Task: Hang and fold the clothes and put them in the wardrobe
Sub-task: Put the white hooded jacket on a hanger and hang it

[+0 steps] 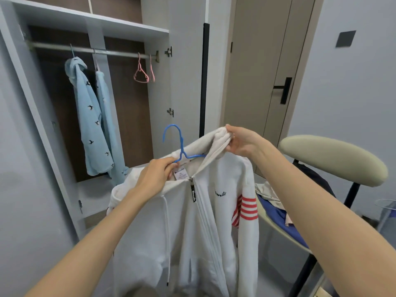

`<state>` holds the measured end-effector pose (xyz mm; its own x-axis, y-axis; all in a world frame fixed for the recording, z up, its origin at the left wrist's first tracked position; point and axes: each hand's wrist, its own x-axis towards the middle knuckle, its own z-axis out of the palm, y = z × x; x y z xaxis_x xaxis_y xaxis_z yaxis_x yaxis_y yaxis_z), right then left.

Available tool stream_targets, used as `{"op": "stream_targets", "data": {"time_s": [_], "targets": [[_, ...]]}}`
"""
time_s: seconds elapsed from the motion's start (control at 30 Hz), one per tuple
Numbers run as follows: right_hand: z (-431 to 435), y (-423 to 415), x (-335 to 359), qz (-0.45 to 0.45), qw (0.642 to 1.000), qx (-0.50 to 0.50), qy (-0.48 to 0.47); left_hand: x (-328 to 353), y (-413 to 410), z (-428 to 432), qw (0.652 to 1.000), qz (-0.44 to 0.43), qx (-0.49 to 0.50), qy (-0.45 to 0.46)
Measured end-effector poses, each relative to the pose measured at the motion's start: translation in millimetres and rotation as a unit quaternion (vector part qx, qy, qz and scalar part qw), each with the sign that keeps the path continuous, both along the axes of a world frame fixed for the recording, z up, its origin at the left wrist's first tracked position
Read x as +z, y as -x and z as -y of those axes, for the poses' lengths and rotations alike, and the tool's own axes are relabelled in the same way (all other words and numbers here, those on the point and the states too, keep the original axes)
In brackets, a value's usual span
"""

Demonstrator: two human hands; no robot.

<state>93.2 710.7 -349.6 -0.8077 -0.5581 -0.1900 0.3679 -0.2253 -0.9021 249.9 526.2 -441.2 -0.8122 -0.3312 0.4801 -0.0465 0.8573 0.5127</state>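
Note:
A white zip hoodie (192, 228) with red sleeve stripes hangs in front of me on a blue hanger (180, 144), whose hook sticks up above the collar. My left hand (157, 175) grips the hanger's neck together with the collar. My right hand (242, 142) pinches the bunched hood and holds it up to the right. The open wardrobe (96, 24) stands behind, with a metal rail (94, 50) across it.
Two light blue garments (92, 116) hang at the rail's left; two empty pink hangers (143, 71) hang at its right. A beige chair (334, 159) on my right holds more clothes, blue and beige (276, 209). A closed door (267, 67) is behind it.

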Motion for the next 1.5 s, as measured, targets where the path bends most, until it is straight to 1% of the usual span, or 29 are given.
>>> {"op": "stream_targets", "data": {"time_s": [0.13, 0.2, 0.23, 0.3, 0.37, 0.4, 0.43, 0.47, 0.5, 0.53, 0.6, 0.67, 0.7, 0.8, 0.83, 0.87, 0.93, 1.0, 1.03, 1.07, 1.1, 1.13, 1.17, 1.2, 1.23, 1.3, 1.33, 1.43, 1.5], "targets": [[-11.8, -3.3, -11.4, 0.04, 0.998, -0.01, -0.056, 16.5, 0.2, 1.9, 0.997, -0.061, 0.004, -0.054], [-18.4, -5.8, -18.6, 0.069, 0.997, -0.006, -0.038, 15.7, 0.8, -2.2, 0.997, -0.058, -0.002, -0.06], [-20.0, -7.7, -20.5, 0.063, 0.998, -0.006, -0.025, 13.1, 1.3, -4.8, 0.996, -0.053, -0.007, -0.065], [-18.1, -11.7, -24.6, -0.015, 1.0, -0.012, -0.023, 8.4, 3.3, -9.0, 0.996, -0.044, -0.019, -0.079], [-12.7, -18.4, -28.9, -0.158, 0.983, -0.008, -0.094, 6.9, 4.9, -10.9, 0.994, -0.051, -0.021, -0.095], [-11.3, -21.4, -32.6, -0.259, 0.951, 0.003, -0.168, 6.6, 4.8, -10.7, 0.993, -0.06, -0.016, -0.1], [-11.9, -21.3, -38.5, -0.361, 0.896, 0.019, -0.256, 6.5, 4.2, -10.3, 0.992, -0.067, -0.008, -0.102], [-14.0, -17.6, -46.8, -0.448, 0.827, 0.038, -0.338, 6.1, 3.0, -9.3, 0.992, -0.07, -0.001, -0.102], [-18.4, -13.2, -55.7, -0.506, 0.763, 0.055, -0.399, 5.5, 1.5, -8.3, 0.992, -0.07, 0.005, -0.1], [-23.6, -9.6, -64.4, -0.537, 0.722, 0.07, -0.432, 5.2, -0.3, -7.0, 0.993, -0.067, 0.013, -0.097], [-31.7, -7.0, -78.2, -0.577, 0.682, 0.059, -0.446, 5.2, -3.5, -3.3, 0.993, -0.061, 0.028, -0.092], [-33.8, -7.3, -83.0, -0.612, 0.666, -0.004, -0.427, 4.6, -6.2, 0.3, 0.993, -0.057, 0.039, -0.091], [-33.6, -7.6, -84.2, -0.63, 0.648, -0.033, -0.427, 4.0, -7.6, 1.5, 0.993, -0.055, 0.042, -0.091], [-29.8, -6.6, -88.7, -0.685, 0.534, -0.047, -0.493, 3.2, -11.1, 3.4, 0.993, -0.052, 0.053, -0.088], [-28.5, -6.4, -91.8, -0.686, 0.509, -0.03, -0.519, 3.6, -12.0, 4.0, 0.993, -0.054, 0.057, -0.088], [-27.7, -6.9, -95.6, -0.682, 0.498, -0.017, -0.535, 4.1, -12.9, 4.7, 0.993, -0.054, 0.061, -0.09], [-26.0, -9.0, -103.0, -0.679, 0.501, -0.028, -0.536, 6.0, -14.1, 5.7, 0.992, -0.05, 0.063, -0.095], [-19.1, -13.7, -109.3, -0.704, 0.5, -0.052, -0.503, 7.8, -15.4, 6.6, 0.992, -0.052, 0.061, -0.101], [-12.9, -18.2, -111.6, -0.709, 0.516, -0.059, -0.477, 8.7, -15.7, 6.4, 0.991, -0.056, 0.062, -0.101], [-6.2, -22.4, -112.6, -0.694, 0.567, -0.059, -0.44, 9.5, -16.2, 6.0, 0.991, -0.059, 0.065, -0.1], [-0.7, -27.4, -110.7, -0.639, 0.663, -0.038, -0.389, 10.2, -16.5, 5.5, 0.991, -0.062, 0.066, -0.099], [4.0, -32.7, -107.6, -0.549, 0.769, 0.004, -0.327, 10.9, -16.6, 5.2, 0.991, -0.066, 0.065, -0.098], [6.6, -37.7, -104.3, -0.458, 0.842, 0.053, -0.28, 11.7, -16.6, 5.1, 0.991, -0.071, 0.064, -0.098], [8.0, -40.8, -103.1, -0.4, 0.874, 0.104, -0.257, 12.3, -16.7, 5.1, 0.99, -0.076, 0.063, -0.098], [9.1, -43.2, -102.0, -0.38, 0.876, 0.148, -0.256, 12.9, -16.6, 5.1, 0.99, -0.079, 0.06, -0.1], [12.7, -46.7, -106.3, -0.409, 0.847, 0.172, -0.292, 14.5, -15.8, 4.1, 0.989, -0.088, 0.052, -0.108], [15.4, -47.3, -110.1, -0.428, 0.837, 0.156, -0.304, 15.4, -15.2, 2.7, 0.988, -0.091, 0.049, -0.112], [22.7, -50.0, -115.5, -0.453, 0.839, 0.071, -0.295, 17.7, -12.8, -2.5, 0.988, -0.095, 0.038, -0.119], [19.6, -50.3, -116.1, -0.499, 0.805, 0.042, -0.317, 19.9, -13.1, -2.9, 0.988, -0.093, 0.047, -0.117]]}}
